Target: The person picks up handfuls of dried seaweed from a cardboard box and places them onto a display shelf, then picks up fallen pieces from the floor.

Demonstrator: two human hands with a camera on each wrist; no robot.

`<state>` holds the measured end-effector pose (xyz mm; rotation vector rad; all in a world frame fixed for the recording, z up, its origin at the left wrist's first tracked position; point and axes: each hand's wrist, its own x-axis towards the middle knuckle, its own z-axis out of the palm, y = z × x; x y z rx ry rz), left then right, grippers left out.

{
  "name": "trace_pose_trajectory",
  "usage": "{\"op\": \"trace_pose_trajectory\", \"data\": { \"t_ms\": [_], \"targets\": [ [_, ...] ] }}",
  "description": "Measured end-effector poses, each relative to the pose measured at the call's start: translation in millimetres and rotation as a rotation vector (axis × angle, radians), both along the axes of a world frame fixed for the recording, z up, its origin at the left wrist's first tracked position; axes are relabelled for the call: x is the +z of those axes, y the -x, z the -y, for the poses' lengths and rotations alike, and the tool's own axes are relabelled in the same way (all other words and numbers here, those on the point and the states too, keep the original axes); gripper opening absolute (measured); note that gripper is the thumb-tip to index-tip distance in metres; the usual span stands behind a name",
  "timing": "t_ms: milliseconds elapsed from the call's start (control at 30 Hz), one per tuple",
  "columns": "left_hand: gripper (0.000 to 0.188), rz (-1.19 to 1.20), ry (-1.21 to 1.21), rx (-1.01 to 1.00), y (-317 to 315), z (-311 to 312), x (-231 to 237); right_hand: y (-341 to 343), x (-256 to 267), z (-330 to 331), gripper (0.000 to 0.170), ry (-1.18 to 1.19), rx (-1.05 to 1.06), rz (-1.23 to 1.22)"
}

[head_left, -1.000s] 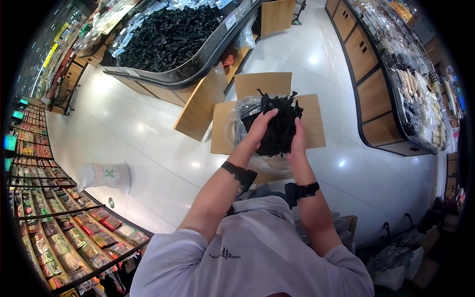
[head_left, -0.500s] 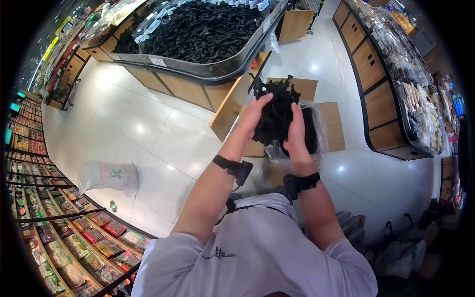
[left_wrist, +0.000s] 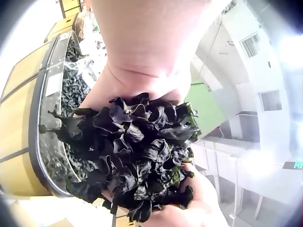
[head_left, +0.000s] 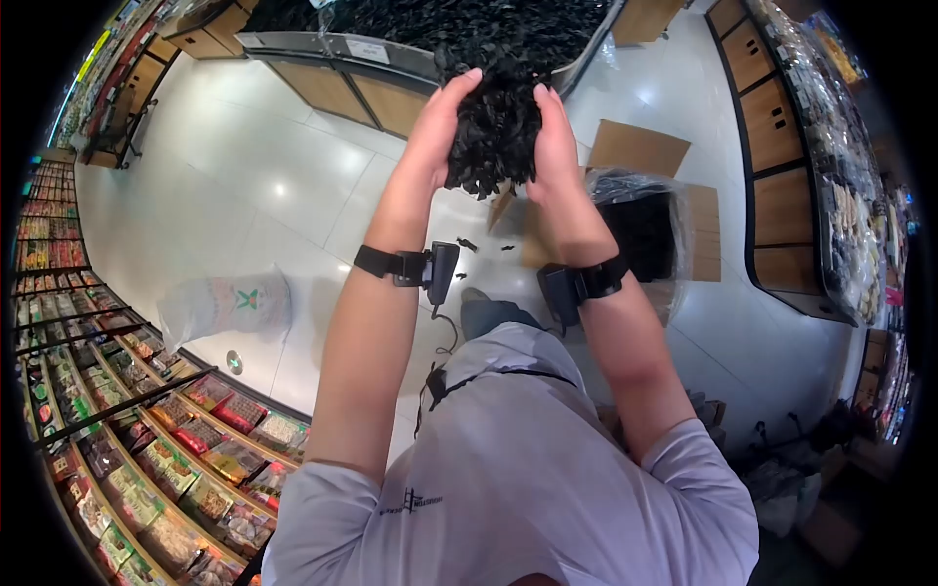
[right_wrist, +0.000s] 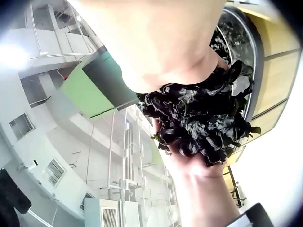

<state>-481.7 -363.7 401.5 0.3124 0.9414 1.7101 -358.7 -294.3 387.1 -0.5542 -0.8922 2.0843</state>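
The person's left hand (head_left: 437, 125) and right hand (head_left: 557, 142) hold a big bunch of black seaweed (head_left: 493, 137) between them, thumbs up at its sides, and I can't see most of the other fingers. The bunch is up by the front edge of a bin (head_left: 322, 45) full of more dark leaves (head_left: 410, 24). On the shiny floor (head_left: 293, 186), an open cardboard box (head_left: 703, 230) sits to the right, and a plump white sack (head_left: 227, 305) lies on the left.

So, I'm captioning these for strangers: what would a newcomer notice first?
First, the clump of dark leaves held between the hands at the head view's top centre. Just beyond is a bin of similar leaves. Next, the open cardboard box on the floor, right of centre, and the white sack on the left.
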Motion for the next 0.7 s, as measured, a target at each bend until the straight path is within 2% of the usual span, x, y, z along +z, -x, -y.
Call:
{"op": "trace_pose_trajectory", "data": {
  "t_ms": [100, 200, 267, 367, 400, 500, 633, 667, 700],
  "targets": [
    [0.038, -0.04, 0.019, 0.029, 49, 7, 6, 58, -15, -6, 0.053, -0.011, -0.02, 0.073],
    [0.038, -0.047, 0.055, 0.051, 99, 9, 8, 104, 0, 1, 0.053, -0.002, 0.104, -0.023],
    [0.039, -0.073, 0.077, 0.084, 132, 7, 7, 141, -2, -1, 0.033, 0.048, 0.06, -0.039],
    [0.04, -0.007, 0.062, 0.018, 183, 8, 3, 184, 5, 0, 0.037, 0.016, 0.099, -0.014],
    [0.04, -0.024, 0.064, 0.05, 198, 7, 4, 204, -8, -5, 0.041, -0.008, 0.035, 0.02],
    [0.04, -0.052, 0.091, 0.123, 250, -4, -7, 250, 3, -5, 0.039, 0.052, -0.005, 0.065],
    [0.042, -0.016, 0.008, -0.022, 316, -14, 14, 316, 12, -12, 0.033, 0.006, -0.057, 0.056],
    [0.043, -0.005, 0.008, -0.06, 333, -17, 14, 331, 13, -14, 0.063, -0.036, -0.03, 0.065],
    [0.043, -0.052, 0.009, -0.1, 353, -21, 16, 346, 14, -16, 0.063, -0.093, -0.053, 0.042]
  ]
}}
